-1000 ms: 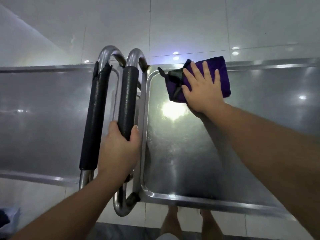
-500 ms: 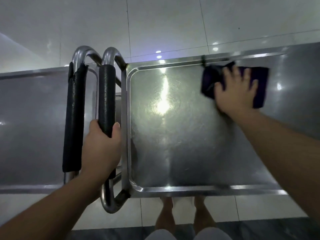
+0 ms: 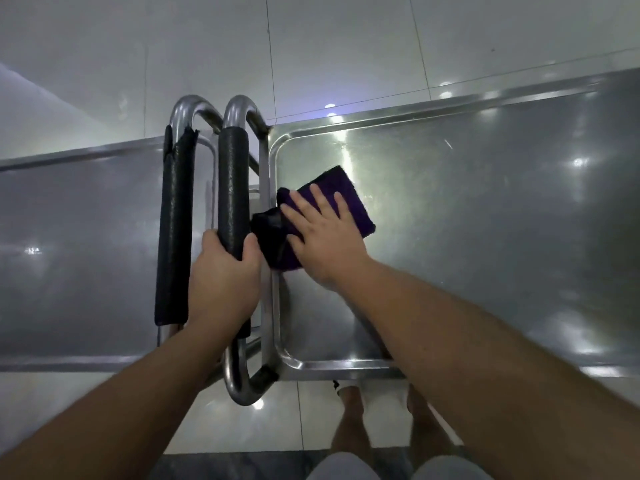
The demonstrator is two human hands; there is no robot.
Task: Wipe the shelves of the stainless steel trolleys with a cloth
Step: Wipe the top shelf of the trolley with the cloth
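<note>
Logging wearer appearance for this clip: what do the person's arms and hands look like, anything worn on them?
Both forearms are bare, with no sleeves in view. The left hand and right hand wear no gloves; no rings, watch or wristbands are visible.

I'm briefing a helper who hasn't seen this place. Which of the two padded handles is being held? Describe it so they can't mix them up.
Start at the right trolley's top shelf, where the right hand presses a purple cloth. Two upright handles stand beside its left rim. The held handle is the one nearer that shelf, gripped by the left hand; its black padding is intact, while the other handle has torn padding on top.
</note>
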